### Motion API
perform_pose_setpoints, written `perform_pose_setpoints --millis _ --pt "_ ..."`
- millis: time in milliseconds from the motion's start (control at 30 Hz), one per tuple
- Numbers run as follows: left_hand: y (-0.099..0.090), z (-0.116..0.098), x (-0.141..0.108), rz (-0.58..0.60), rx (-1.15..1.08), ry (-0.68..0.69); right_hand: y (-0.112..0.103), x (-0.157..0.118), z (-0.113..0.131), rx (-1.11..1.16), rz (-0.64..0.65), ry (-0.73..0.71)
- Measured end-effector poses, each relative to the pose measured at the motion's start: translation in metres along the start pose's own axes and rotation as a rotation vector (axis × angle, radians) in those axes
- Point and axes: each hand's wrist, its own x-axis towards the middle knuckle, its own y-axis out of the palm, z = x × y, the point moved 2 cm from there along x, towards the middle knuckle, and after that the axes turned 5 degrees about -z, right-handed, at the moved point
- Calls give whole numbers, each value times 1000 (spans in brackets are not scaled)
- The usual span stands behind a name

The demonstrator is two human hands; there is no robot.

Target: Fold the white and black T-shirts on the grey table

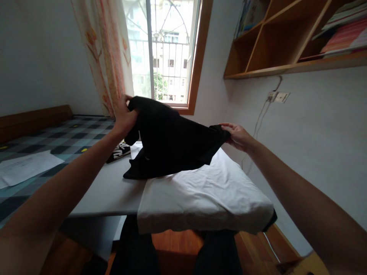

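A black garment [174, 141] is stretched between my two hands above the table; whether it is a shirt or another kind does not show. My left hand [126, 116] grips its upper left end, raised higher than the right. My right hand [236, 135] pinches its right end between thumb and fingers. The garment's lower left corner hangs down close to the grey tabletop [111, 191]. Beneath it, a white cloth [206, 194] covers the right part of the table and drapes over the front edge. A dark folded cloth with white print [119, 152] lies behind my left forearm.
At the left is a bed with a checked sheet [77, 130], with white papers [28, 166] on it. A barred window [170, 57] and a floral curtain [106, 57] are behind. Wooden shelves [281, 38] hang on the right wall above a socket with cables [272, 95].
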Motion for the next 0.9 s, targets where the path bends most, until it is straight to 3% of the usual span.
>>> perform_pose_setpoints --millis 100,167,300,400,533,633,700,800,900 --pt "-3 -45 18 -114 80 288 -3 -6 18 -19 124 -3" --pt "-4 -70 25 -144 121 411 -9 -12 26 -38 222 29" --pt "-6 -96 26 -211 328 433 -20 -29 27 -136 489 157" --pt "0 -93 21 -144 480 379 -21 -37 15 -255 562 228" --pt "18 -50 18 64 504 243 -19 -27 -16 -162 309 161" --pt "32 2 15 194 366 46 -18 -12 -50 -80 109 131" --pt "40 39 7 335 292 -122 -16 -5 -75 -141 35 143" --pt "48 90 -14 543 132 -450 -10 2 -104 -275 106 219" --pt "53 131 -41 762 42 -721 -5 3 -120 -394 342 372"
